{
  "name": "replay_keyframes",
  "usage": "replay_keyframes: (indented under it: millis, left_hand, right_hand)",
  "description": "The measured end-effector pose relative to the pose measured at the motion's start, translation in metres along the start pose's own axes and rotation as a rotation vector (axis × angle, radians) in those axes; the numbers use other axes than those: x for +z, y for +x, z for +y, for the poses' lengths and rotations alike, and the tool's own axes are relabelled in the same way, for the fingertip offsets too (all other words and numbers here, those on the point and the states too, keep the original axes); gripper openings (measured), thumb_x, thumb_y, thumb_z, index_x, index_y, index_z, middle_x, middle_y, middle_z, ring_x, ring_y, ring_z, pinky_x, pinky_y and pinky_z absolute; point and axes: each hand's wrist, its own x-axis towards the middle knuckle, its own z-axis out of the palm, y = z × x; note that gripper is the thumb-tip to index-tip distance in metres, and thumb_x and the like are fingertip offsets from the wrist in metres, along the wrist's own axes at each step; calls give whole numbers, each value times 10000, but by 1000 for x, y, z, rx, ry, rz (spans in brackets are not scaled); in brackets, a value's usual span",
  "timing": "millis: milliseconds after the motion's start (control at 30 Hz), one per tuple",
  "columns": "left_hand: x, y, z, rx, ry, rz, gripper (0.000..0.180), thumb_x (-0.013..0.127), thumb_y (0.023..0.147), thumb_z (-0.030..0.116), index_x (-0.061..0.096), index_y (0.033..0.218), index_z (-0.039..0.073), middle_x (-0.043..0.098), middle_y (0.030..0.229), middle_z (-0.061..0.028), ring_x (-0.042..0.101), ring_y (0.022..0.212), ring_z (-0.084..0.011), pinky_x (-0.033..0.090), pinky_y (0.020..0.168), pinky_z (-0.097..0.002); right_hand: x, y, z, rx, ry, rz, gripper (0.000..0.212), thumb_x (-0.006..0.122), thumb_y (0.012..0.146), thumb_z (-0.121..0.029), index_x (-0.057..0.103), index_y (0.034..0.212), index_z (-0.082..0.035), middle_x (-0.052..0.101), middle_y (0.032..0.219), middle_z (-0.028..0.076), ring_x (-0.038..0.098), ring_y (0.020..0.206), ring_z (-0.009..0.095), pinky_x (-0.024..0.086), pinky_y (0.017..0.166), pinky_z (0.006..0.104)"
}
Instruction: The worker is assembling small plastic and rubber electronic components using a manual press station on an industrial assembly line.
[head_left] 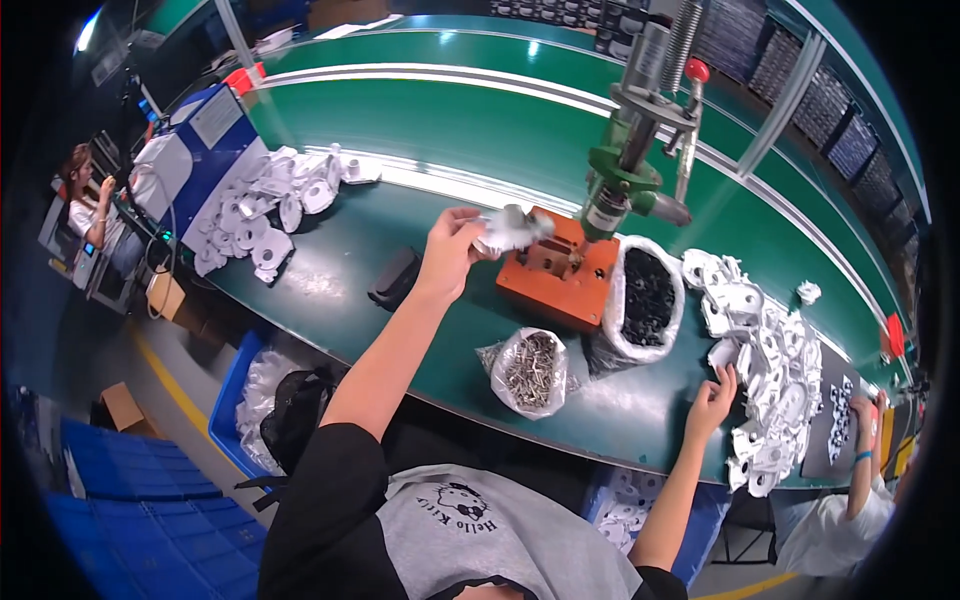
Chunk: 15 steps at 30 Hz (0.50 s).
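The pale plate-like parts look smooth and mostly matt, whether metal or plastic unclear. The pins are bright, shiny metal, their bag crinkled translucent plastic. The orange fixture block looks smooth and painted, the lever knob glossy, the shirt matt cloth.

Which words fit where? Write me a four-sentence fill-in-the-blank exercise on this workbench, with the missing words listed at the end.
1. The person's ____ hand holds up a pale part by the block-shaped fixture.
2. The fixture under the green-bodied press is coloured ____.
3. The larger open bag, right of the fixture, holds pieces coloured ____.
4. The ball knob on the press's lever is coloured ____.

Missing words: left; orange; black; red.
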Motion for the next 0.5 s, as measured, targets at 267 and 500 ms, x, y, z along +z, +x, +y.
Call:
replay_keyframes:
  millis: [267,500]
  left_hand:
    - [-46,109,-44,551,651,108,522,616,747,64,440,1232,-15,435,1281,-256,448,1202,-347,372,1000,-390]
    - [-85,86,-6,835,1139,253,606,659,705,79,429,1257,-17,396,1344,-278,351,1282,-430,299,1065,-447]
  right_hand:
    - [-2,3,5,15,-2,-68,334,515,809,18,575,1136,-4,484,1349,95,571,1000,199,432,685,249]
    - [-3,0,9,-63,-117,-59,364,497,800,-11,542,1159,23,484,1340,164,496,1181,309,420,935,348]
